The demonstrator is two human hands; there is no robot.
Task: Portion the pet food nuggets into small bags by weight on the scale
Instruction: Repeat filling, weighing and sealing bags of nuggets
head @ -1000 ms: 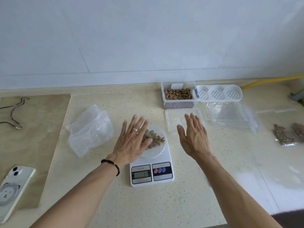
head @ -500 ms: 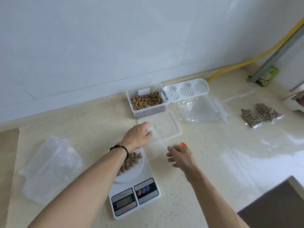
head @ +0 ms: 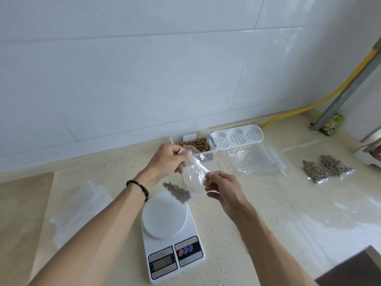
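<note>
the left hand (head: pixel 167 159) is raised above the counter with its fingertips pinching the upper edge of a small clear bag (head: pixel 194 174). the right hand (head: pixel 221 185) pinches the lower edge, so the bag hangs stretched between them, tilted from upper left to lower right, clear of the surface. both hands are closed on film, neither is free.

the bag looks almost weightless, thin and limp. it will likely fold on itself, cling, and slip between fingertips, so it is best taken at the two lips of the mouth, one per hand, and rubbed or pulled apart to open. whether the mouth is open yet cannot be told.

just below the bag, a dark blurred cluster of nuggets (head: pixel 178 193) sits at the far rim of the white platter of the scale (head: pixel 165 215); the blur hides whether they rest on the platter or beside it. the nuggets are small, hard and loose, so they should pour or roll easily and scatter if tipped fast.

beyond the hands, the open container (head: pixel 203 144) of more nuggets stands by the wall, its perforated lid (head: pixel 237 137) beside it. a stack of empty bags (head: pixel 255 159) lies to the right, and further right two filled bags (head: pixel 327 169) lie together.
</note>
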